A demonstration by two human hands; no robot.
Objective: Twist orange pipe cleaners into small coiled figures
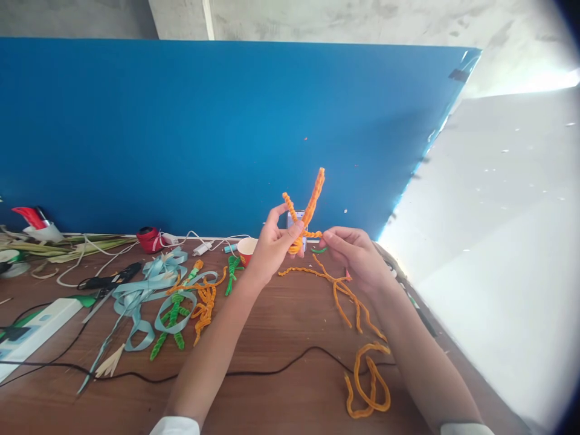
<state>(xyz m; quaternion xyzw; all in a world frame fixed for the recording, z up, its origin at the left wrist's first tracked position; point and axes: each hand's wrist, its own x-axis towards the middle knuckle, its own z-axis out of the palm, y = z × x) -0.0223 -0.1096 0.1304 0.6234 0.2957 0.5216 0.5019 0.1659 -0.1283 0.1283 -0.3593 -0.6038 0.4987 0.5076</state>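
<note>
Above the far part of the brown table, both hands are on a twisted orange pipe-cleaner figure (312, 202). My left hand (275, 240) is closed round its lower middle, the thumb pressed across it. Two fuzzy prongs stick up from that grip, the right one longer and thicker. A short strand runs out sideways, and my right hand (351, 251) pinches its tip between thumb and forefinger. Below the right hand lie loose orange pipe cleaners (339, 283), and nearer me a looped orange pipe cleaner (372, 386). A phone (296, 216) stands partly hidden behind the figure.
To the left lie light-blue ribbon (142, 290), a green pipe-cleaner figure (172, 314), an orange pipe-cleaner bundle (207, 302), a glue gun (113, 277) and a white power strip (43, 326). A paper cup (247, 246) stands by the blue partition (203, 133). A black cable (272, 372) crosses the table.
</note>
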